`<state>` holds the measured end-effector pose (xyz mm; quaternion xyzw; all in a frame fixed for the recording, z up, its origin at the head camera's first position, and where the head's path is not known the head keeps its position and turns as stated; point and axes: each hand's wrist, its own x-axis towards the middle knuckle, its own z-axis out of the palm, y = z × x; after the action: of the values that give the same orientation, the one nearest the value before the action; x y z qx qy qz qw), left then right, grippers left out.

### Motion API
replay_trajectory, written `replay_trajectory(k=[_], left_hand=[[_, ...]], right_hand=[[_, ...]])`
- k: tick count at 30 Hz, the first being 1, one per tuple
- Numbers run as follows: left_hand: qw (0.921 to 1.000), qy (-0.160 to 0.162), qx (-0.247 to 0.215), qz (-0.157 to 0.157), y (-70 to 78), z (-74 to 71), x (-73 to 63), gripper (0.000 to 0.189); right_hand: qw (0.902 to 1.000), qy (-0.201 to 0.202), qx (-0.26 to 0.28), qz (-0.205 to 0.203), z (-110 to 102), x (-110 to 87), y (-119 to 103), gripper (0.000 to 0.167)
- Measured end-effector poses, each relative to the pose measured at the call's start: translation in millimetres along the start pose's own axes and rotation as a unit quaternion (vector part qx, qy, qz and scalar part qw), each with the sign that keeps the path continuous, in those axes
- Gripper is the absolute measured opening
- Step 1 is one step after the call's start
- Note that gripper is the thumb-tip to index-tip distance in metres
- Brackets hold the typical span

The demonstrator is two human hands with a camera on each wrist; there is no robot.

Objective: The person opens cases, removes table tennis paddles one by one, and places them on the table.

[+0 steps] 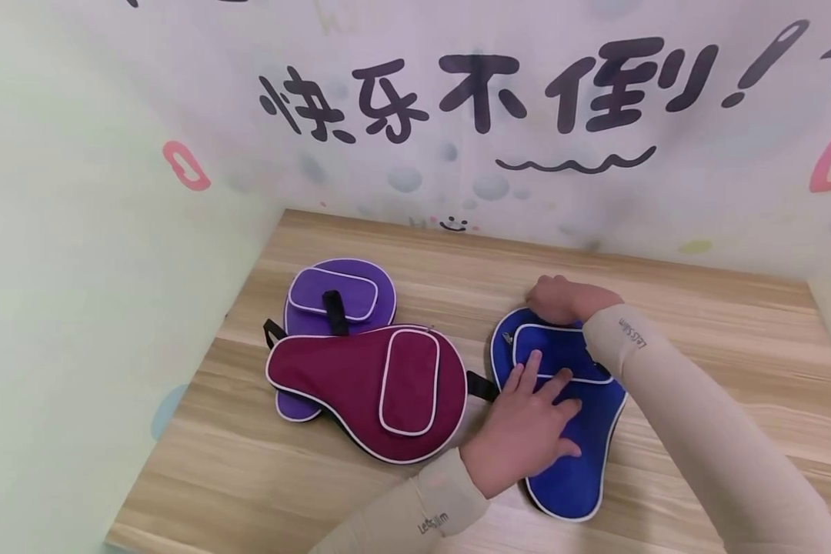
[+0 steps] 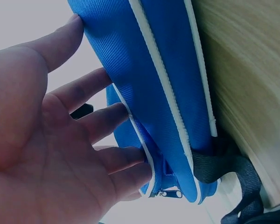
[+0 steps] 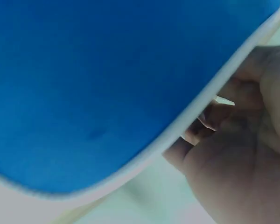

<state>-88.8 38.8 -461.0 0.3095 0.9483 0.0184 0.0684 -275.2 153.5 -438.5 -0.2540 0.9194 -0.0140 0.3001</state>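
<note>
A blue table tennis bat case with white piping lies on the table, its wide end away from me. My left hand rests on it with fingers spread, the fingertips touching the front pocket and its face. At the far rim of the wide end is my right hand, fingers curled in at the edge. In the right wrist view those curled fingers sit right at the white piping, and what they pinch is partly hidden behind the case. A zipper pull hangs by the pocket in the left wrist view.
Left of the blue case lies a dark red bat case, overlapping a purple bat case beneath it. A black strap sticks out between the red and blue cases. The wooden table meets a printed white wall behind.
</note>
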Motion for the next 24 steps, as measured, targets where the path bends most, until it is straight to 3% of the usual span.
replay_trajectory(k=[4,12,20,24], left_hand=[[0.9999,-0.013,-0.010,-0.002,-2.8,-0.3,1.1,0.057],[0.9998,-0.017,-0.007,0.000,-1.4,-0.4,1.7,0.056],[0.9998,-0.014,-0.012,0.009,-1.3,-1.6,1.7,0.056],[0.9996,-0.026,0.010,0.000,-1.1,-1.0,0.9,0.058]], right_hand=[[0.9993,0.003,0.038,-0.001,-0.2,1.9,7.8,0.034],[0.9969,0.057,-0.035,-0.043,2.3,6.5,14.0,0.023],[0.9922,0.093,-0.060,-0.057,1.8,5.3,21.2,0.024],[0.9879,0.111,-0.087,-0.064,4.1,4.4,23.6,0.022]])
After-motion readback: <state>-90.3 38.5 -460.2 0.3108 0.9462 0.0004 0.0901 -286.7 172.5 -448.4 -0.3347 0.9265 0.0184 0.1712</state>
